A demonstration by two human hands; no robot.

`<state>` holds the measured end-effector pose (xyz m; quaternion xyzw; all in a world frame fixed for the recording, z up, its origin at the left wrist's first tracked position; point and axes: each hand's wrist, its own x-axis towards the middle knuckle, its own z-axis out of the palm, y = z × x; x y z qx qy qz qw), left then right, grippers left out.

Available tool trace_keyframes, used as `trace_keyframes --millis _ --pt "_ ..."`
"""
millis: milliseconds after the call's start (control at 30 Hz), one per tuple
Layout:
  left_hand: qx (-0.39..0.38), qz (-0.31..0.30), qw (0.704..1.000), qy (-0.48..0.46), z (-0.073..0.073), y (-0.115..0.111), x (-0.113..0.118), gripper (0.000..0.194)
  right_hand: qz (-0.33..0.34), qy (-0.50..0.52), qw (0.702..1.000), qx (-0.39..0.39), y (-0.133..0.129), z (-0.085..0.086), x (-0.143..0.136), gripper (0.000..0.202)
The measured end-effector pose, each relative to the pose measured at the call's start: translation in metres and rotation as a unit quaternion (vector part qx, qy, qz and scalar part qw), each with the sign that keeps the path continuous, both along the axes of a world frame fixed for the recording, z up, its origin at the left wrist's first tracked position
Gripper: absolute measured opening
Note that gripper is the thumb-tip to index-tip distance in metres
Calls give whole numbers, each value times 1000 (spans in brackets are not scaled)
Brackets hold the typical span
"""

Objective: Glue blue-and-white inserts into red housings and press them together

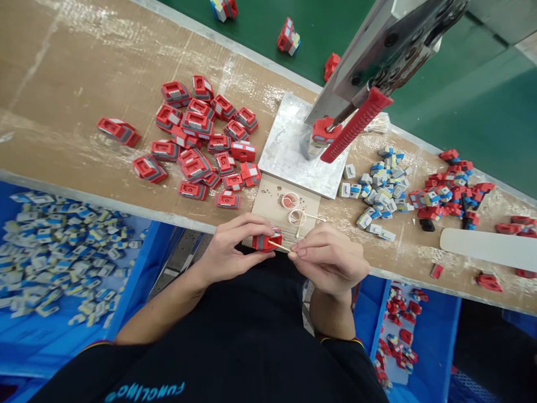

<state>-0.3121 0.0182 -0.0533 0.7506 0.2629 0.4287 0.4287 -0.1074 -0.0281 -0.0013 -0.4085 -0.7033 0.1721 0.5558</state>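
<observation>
Left hand pinches red-grey toy part; right hand grips cotton swab, tip at part.

I'm in a factory workshop: my bench carries a clamp and matching red parts, blue bins hold more pieces, and what looks like a green belt lies beyond.

Bright, with glare on brown table
</observation>
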Motion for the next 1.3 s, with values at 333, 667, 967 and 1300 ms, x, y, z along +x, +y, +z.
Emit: trace_keyframes --millis 333,667,967,1300 --pt "-4 10 1000 0 1 0 -3 31 19 -16 999 -23 -3 2 13 15" --pt "-14 16 1000 -20 2 1 -2 29 -68 27 997 -5 -10 -5 31 12" --pt "-84 10 994 -74 -10 3 -4 27 -118 -97 985 -85 -14 -28 52 14" --pt "-92 37 993 -59 -9 4 -7 26 -93 -116 983 -111 1 -35 57 7"
